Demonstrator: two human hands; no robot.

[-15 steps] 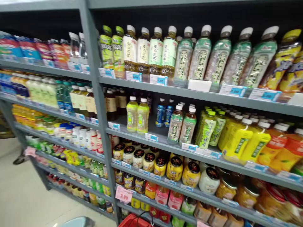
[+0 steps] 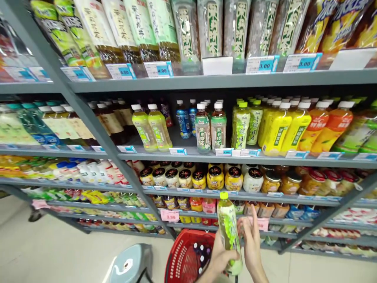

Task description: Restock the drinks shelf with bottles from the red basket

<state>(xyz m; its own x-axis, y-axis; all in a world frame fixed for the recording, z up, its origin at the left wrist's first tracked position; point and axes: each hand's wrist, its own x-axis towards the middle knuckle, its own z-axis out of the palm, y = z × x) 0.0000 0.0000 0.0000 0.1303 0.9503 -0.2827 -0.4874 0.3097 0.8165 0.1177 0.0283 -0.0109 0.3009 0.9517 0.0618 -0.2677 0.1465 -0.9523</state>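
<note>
Grey metal shelves [image 2: 224, 81] packed with drinks and jars fill the frame; pale tiled floor [image 2: 44, 251] shows at lower left.

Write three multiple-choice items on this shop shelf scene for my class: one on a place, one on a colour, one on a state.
1. Where is the red basket?
A. On the top shelf
B. Low down, left of the hands
C. Among the jars

2. What colour is the cap of the held bottle?
A. Yellow-green
B. White
C. Blue

3. How is the bottle held?
A. Lying flat
B. Upside down
C. Upright, cap on

Answers:
1 B: the basket sits by the floor, beside the left hand.
2 A: its cap matches the green label.
3 C: the left hand's fingers wrap its base, the right hand is open alongside.
</note>
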